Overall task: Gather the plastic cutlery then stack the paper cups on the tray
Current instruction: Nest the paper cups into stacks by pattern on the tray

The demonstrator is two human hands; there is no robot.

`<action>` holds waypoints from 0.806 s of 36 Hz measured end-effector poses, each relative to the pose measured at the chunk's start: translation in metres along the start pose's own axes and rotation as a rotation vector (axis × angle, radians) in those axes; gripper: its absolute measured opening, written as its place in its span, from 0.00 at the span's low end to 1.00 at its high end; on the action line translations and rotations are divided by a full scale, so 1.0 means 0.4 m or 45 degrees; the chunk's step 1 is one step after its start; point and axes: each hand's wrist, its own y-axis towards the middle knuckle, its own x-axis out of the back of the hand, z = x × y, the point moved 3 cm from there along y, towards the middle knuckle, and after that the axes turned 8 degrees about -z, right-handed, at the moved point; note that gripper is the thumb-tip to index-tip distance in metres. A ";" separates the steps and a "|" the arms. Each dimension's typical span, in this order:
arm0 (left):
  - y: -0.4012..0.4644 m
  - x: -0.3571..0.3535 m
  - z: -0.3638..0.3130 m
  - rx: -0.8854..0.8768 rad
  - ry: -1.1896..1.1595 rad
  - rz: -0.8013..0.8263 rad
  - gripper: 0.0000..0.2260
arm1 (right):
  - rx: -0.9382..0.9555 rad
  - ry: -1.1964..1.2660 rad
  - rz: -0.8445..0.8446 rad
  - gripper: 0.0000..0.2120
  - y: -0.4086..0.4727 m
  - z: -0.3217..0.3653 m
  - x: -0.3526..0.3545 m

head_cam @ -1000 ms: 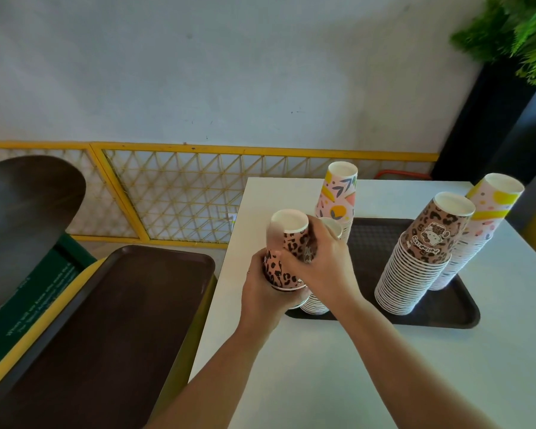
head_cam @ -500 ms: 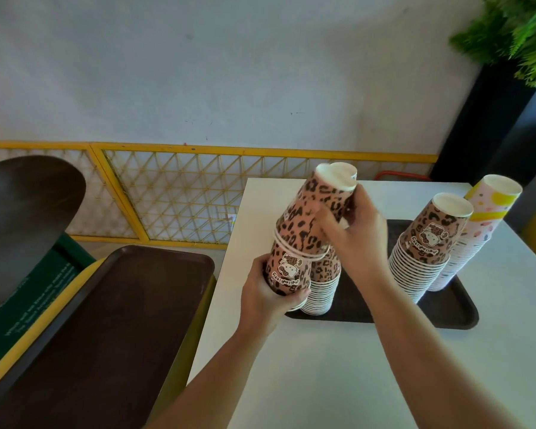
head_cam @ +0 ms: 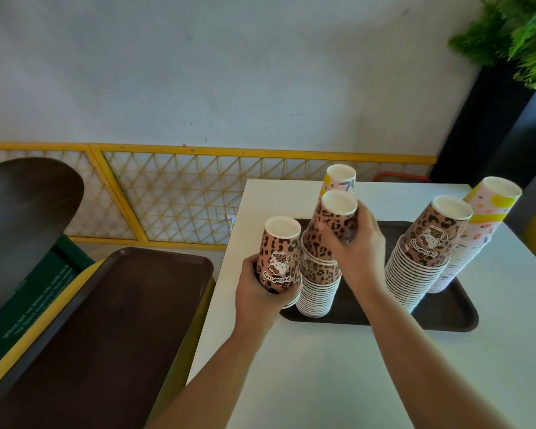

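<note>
Over the left end of the dark tray [head_cam: 446,320], both hands are busy with leopard-print paper cups, all turned upside down. Left hand [head_cam: 260,292] is wrapped round the lower part of a small nest of cups [head_cam: 280,258], fingers curled about the rim end, holding it at the tray's left edge, touching or just beside the neighbouring pile. Right hand [head_cam: 356,243] comes in from above, fingers curled around the top cups [head_cam: 334,224] of the leopard stack [head_cam: 317,289] standing on the tray, which tilt a little off the pile's line. These look feather-light and thin-walled, so a hard squeeze would likely crease them; the rolled rims are the stiffest place to take hold, and a tall pile could topple easily. Two more stacks stand at the tray's right, one leopard [head_cam: 421,261], one pastel [head_cam: 474,243], with another pastel stack [head_cam: 339,181] behind. Upside-down lettering on the cups appears to read "hellokitty". No cutlery shows on the white desk [head_cam: 353,382].
</note>
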 end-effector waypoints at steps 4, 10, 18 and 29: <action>0.001 -0.001 -0.003 0.006 -0.002 -0.014 0.31 | -0.016 -0.040 0.178 0.32 -0.019 -0.018 -0.021; 0.005 -0.002 -0.005 0.032 -0.030 -0.018 0.31 | 0.129 -0.033 -0.023 0.37 -0.027 0.052 -0.004; 0.001 -0.008 -0.020 0.034 -0.045 -0.012 0.28 | 0.123 0.095 0.318 0.34 -0.085 0.124 -0.034; 0.000 -0.008 -0.014 -0.009 -0.001 0.144 0.37 | -0.022 -0.001 0.459 0.29 -0.099 0.095 -0.064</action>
